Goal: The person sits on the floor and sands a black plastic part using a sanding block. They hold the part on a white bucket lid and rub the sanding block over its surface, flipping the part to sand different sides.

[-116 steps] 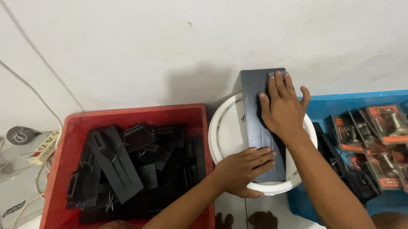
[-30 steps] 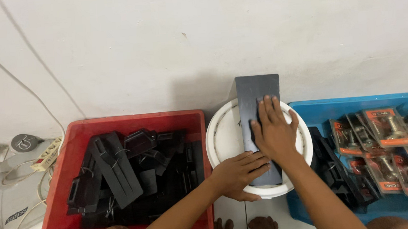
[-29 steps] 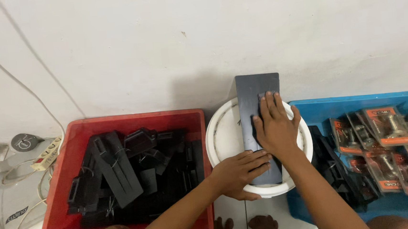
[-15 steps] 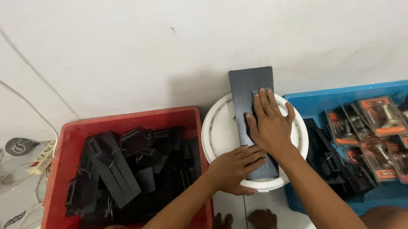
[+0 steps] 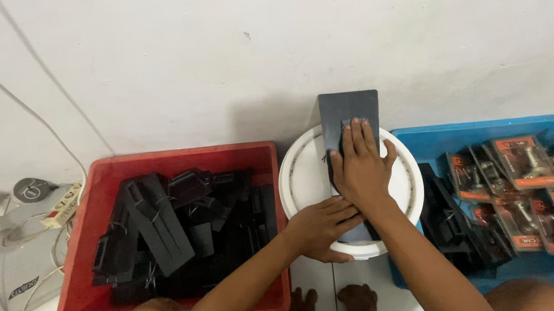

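Observation:
A long dark grey flat sheet [image 5: 349,108] lies across the top of a round white bucket lid [image 5: 301,180], its far end sticking out past the rim toward the wall. My right hand [image 5: 359,166] presses flat on the sheet with fingers stretched forward. My left hand [image 5: 321,227] rests at the sheet's near end, fingers laid on its left edge by the lid's front rim.
A red bin [image 5: 92,298] on the left holds several black plastic parts [image 5: 158,229]. A blue bin [image 5: 432,141] on the right holds blister packs of metal hardware [image 5: 526,183] and black pieces. A power strip [image 5: 63,204] and cables lie at far left. White wall behind.
My right hand has slid back along the sheet toward me, from its far end to its middle. The view has shifted slightly. My left hand stays at the near end.

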